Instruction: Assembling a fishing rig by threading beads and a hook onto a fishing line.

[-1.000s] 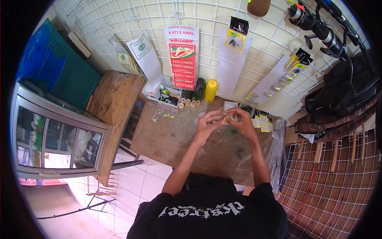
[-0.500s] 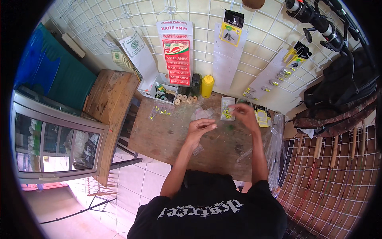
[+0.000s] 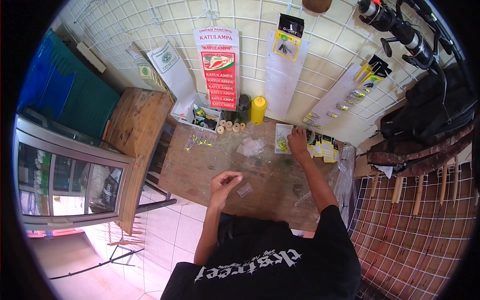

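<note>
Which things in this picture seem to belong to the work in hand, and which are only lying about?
Seemingly in use:
white tray
small yellow-green pieces in it
right hand, at the tray's right edge
left hand, pinched, contents unclear

Seemingly just about:
yellow bottle
round wooden pieces
hanging red packets
black bag

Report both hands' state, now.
Left hand: pinched closed; cannot tell if it holds anything.
Right hand: at the white box; grip cannot be told.
</note>
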Demonstrator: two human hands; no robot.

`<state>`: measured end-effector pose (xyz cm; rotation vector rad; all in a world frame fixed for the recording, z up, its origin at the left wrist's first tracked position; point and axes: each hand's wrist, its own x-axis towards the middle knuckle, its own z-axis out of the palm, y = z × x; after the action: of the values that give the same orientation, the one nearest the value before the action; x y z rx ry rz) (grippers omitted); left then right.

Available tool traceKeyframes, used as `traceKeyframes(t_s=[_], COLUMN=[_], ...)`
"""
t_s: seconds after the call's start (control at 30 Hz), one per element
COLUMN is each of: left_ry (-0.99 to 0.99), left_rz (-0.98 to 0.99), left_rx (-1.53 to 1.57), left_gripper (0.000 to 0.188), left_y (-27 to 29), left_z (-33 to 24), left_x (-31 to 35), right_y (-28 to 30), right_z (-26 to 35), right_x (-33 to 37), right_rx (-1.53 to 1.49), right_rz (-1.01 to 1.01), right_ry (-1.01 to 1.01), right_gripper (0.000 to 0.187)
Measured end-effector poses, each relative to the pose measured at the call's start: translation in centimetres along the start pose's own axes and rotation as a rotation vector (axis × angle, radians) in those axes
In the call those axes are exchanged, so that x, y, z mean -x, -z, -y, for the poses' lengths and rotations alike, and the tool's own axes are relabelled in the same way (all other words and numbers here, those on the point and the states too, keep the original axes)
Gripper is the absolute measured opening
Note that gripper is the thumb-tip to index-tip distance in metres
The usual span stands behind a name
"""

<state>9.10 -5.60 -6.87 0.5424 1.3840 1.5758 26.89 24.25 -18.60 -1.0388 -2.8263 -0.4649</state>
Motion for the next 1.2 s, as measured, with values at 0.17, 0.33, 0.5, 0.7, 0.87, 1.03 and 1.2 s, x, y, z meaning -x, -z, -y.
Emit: traceKeyframes(t_s=[0.17,0.33,0.5,0.7,0.87,1.03,1.2], left_ry=[-0.029,-0.048,-0.06,-0.067,-0.066,-0.046,-0.049], left_rz=[-0.1,-0.153,-0.168,-0.154,-0.161,-0.13,-0.057], left_rx=[-0.01,0.016,0.029,0.058,0.105,0.141,0.085], left_gripper=[0.013,0.013,0.012,0.012,0.012,0.012,0.014], left_y=[2.8,3.1,3.5,3.3,3.8,2.5,0.6], left_z=[1.2,0.6,0.2,0.0,0.0,-0.2,-2.3], left_x=[1.7,2.2,2.2,2.3,2.8,2.0,0.3], right_y=[-0.2,-1.0,-0.8,-2.0,4.2,11.8,17.4], right_z=[1.0,1.0,1.2,0.0,0.9,1.4,2.9], right_x=[0.1,0.1,0.4,0.9,0.0,-0.2,-0.4], right_rx=[0.026,0.089,-0.005,0.039,-0.206,-0.669,-1.367], right_rz=[0.034,0.092,0.077,-0.039,-0.141,-0.147,0.032], right_ry=[0.012,-0.017,-0.021,0.038,-0.128,-0.242,-0.078], right_gripper=[0.017,0.018,0.015,0.015,0.01,0.009,0.007])
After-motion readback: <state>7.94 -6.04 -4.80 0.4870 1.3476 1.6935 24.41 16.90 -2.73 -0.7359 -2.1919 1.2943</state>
